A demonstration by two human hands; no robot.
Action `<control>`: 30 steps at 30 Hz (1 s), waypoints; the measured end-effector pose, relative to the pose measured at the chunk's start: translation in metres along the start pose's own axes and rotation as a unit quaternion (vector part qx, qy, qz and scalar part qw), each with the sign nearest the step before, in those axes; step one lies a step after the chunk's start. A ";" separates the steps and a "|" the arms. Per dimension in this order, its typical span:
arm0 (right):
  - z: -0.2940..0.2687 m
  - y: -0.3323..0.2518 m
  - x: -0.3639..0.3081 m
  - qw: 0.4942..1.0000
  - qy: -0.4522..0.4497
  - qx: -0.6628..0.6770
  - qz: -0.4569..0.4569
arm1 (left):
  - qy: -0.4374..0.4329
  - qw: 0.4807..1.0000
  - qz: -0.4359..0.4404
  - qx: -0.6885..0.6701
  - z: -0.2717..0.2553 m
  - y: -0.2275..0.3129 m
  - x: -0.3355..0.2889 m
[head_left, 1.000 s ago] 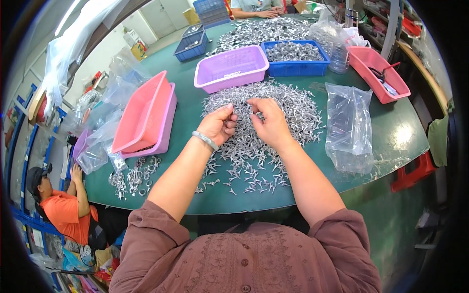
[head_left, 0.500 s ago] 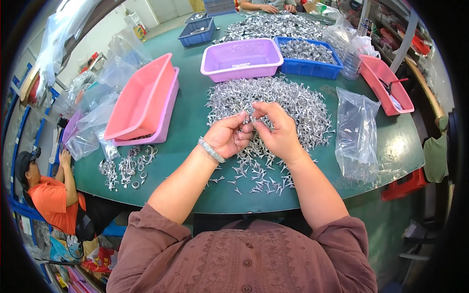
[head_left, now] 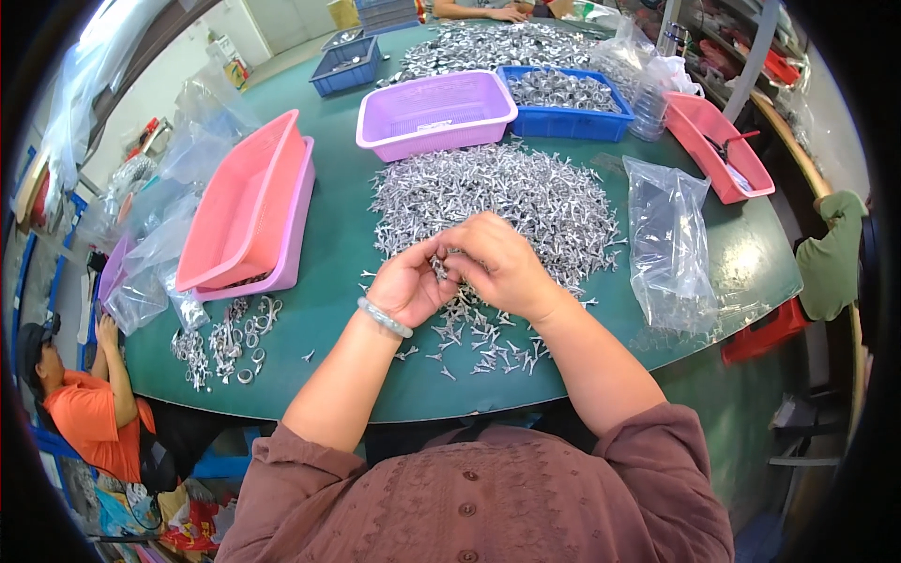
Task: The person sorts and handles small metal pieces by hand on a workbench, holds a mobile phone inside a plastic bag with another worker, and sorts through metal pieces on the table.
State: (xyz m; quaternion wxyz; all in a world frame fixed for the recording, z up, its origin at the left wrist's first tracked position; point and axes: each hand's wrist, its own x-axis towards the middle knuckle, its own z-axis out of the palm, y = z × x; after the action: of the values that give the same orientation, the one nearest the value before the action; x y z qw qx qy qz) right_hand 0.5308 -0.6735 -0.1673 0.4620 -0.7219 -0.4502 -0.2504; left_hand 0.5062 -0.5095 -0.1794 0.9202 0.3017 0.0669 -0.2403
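Note:
Both my hands meet over the near part of a wide heap of small silvery metal pieces [head_left: 497,183], each with spreading prongs. A small grey metal piece [head_left: 438,268] shows between the fingertips; its exact shape is partly hidden. My left hand [head_left: 408,289], palm turned up with a pale bangle at the wrist, pinches it from the left. My right hand [head_left: 502,265] curls over from the right, fingers bent and pressed against the same piece. Several loose pronged pieces [head_left: 507,355] lie scattered just below my hands.
Beyond the heap stand a purple basket [head_left: 436,142] and a blue bin [head_left: 572,127] of metal parts. Stacked pink and purple baskets [head_left: 230,220] lean at left, near metal rings [head_left: 246,376]. A clear bag [head_left: 668,244] and a pink tray [head_left: 718,150] lie right. Co-workers sit around.
My right hand has curled further over the left fingertips, covering more of the piece. The whole view has shifted slightly. At the right edge, more of a person in green shows.

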 end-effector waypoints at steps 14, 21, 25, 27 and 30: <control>-0.014 0.023 -0.004 0.941 -0.066 -0.316 0.096 | 0.044 0.995 0.088 0.016 -0.012 0.011 -0.005; -0.015 0.018 0.004 0.936 -0.116 -0.299 0.143 | 0.046 0.994 0.094 0.018 -0.003 0.008 -0.005; -0.020 0.013 0.015 0.918 -0.143 -0.335 0.157 | 0.039 0.992 0.110 0.038 0.002 0.007 -0.008; -0.022 0.009 0.013 0.899 -0.149 -0.371 0.178 | 0.054 0.991 0.112 0.046 0.007 0.004 -0.009; -0.024 0.006 0.010 0.891 -0.177 -0.390 0.148 | 0.040 0.992 0.112 0.045 0.009 0.002 -0.010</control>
State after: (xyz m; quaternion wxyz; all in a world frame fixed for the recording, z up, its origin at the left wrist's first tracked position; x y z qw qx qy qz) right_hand 0.5419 -0.6917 -0.1512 0.0879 -0.9348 -0.2783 -0.2025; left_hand 0.4981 -0.5092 -0.1679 0.9235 0.3576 0.0586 -0.1263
